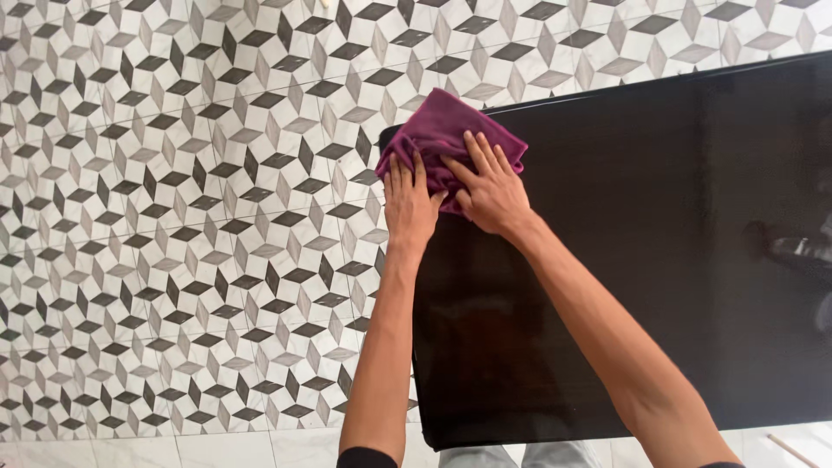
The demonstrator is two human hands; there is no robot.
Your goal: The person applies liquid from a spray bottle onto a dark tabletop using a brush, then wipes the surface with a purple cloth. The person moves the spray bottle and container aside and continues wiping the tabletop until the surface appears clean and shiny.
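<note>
The landmark is the glossy black tabletop (pixel 624 260), seen from above against a floor (pixel 173 217) of grey, black and white geometric tiles.

A purple microfibre cloth (pixel 446 130) lies bunched on the far left corner of the tabletop, with part of its fold reaching the corner edge.

Left hand (pixel 407 204): laid palm down on the near left part of the cloth, at the tabletop's left edge. Its fingers (pixel 400 173) are extended and close together, pressing flat; they clamp nothing.

Right hand (pixel 494 195): laid palm down on the cloth just beside the left hand, further in from the corner. Its fingers (pixel 485 154) are spread slightly and also press flat rather than grip.

Both forearms run from the near edge of the tabletop up to the corner.

Hazards, as judged from this position:
- The cloth sits at the very corner. Pressure directed outward could carry it, and the left hand, off the edge.
- The cloth is bunched, not flat. Uneven contact could leave streaks on the glossy surface, which shows reflections plainly.
- Neither hand grips the cloth; a quick stroke could let it slide out from under the palms.
</note>
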